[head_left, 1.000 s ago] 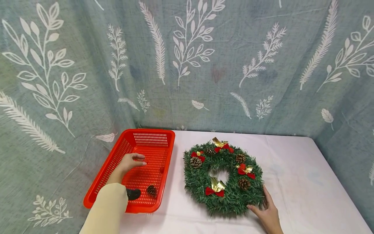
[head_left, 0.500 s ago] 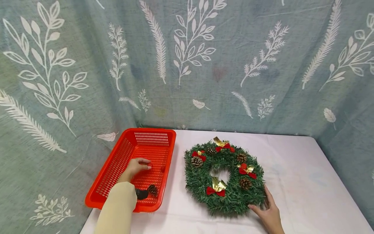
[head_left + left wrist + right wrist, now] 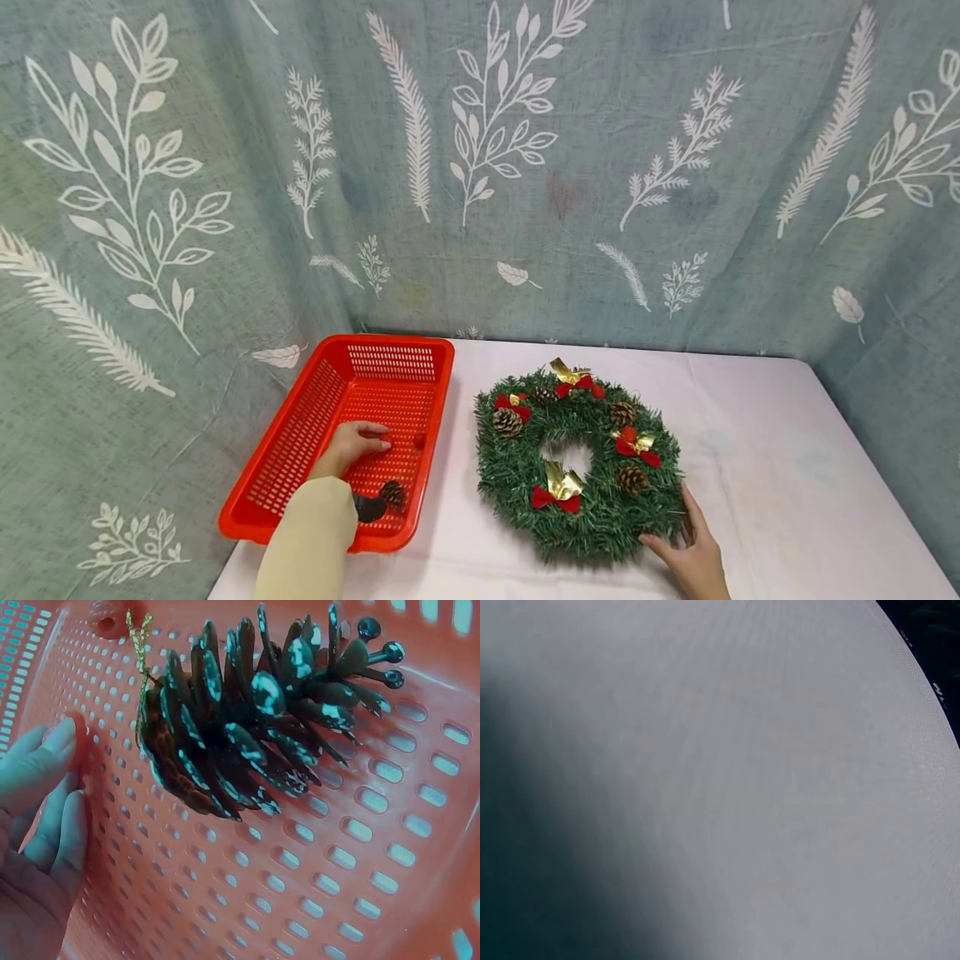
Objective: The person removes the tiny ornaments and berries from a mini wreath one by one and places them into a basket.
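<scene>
- So, the left hand (image 3: 351,442) is down inside the red basket (image 3: 296,433) at lower left of the head view, fingers lying loosely together against the perforated floor, gripping nothing that shows.
- In the left wrist view those fingers (image 3: 45,795) sit at the left edge, side by side, touching the basket floor (image 3: 337,885), with a small red berry (image 3: 105,616) up at the top left.
- A pine cone (image 3: 392,493) lies in the near end of the basket, just beside the cream sleeve (image 3: 311,533); up close the pine cone (image 3: 247,727) fills the upper middle of the wrist frame, lying on its side, a thin gold string at its base.
- Something dark (image 3: 367,508) lies right next to it, can't tell what it is.
- Meanwhile the right hand (image 3: 693,562) is at the lower right, fingers spread and straight, resting against the outer edge of the green wreath (image 3: 510,475).
- That wreath lies flat on the white tablecloth (image 3: 787,467), centre-right of the frame, and has red-and-gold bows and pine cones stuck on it.
- The right wrist view only gives blurry white cloth (image 3: 780,787).
- Behind it all hangs a teal leaf-print curtain (image 3: 600,167).
</scene>
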Tool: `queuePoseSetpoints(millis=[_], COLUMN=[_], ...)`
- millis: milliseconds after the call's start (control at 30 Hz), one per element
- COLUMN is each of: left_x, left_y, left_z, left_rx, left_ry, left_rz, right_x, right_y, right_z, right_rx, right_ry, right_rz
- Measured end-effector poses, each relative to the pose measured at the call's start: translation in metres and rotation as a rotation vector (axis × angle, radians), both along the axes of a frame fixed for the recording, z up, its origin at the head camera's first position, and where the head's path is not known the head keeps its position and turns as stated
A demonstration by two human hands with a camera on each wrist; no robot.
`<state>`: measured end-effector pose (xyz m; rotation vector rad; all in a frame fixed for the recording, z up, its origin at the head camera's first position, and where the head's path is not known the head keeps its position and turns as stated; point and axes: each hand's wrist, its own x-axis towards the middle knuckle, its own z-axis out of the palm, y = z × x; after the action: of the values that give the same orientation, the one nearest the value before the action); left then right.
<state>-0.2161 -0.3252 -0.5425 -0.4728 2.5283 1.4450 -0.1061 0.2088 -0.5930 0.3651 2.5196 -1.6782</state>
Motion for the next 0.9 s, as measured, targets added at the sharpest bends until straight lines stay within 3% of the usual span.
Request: queuePoseSetpoints(millis=[333, 533, 900], left_x=[-0.009, -0.011, -0.03], left_y=[0.001, 0.001, 0.014], left_z=[-0.001, 0.001, 0.027], left_rx=[0.013, 0.086, 0.161], left_ry=[0.042, 0.079, 0.163], left_rz=[-0.047, -0.091, -0.156], right_x=[0.0, 0.002, 0.002], right_y=[-0.001, -0.002, -0.002], right_z=[0.001, -0.001, -0.001], right_rx=[-0.005, 0.005, 0.019], right_ry=[0.016, 0.023, 0.049], right_rz=[-0.01, -0.01, -0.018])
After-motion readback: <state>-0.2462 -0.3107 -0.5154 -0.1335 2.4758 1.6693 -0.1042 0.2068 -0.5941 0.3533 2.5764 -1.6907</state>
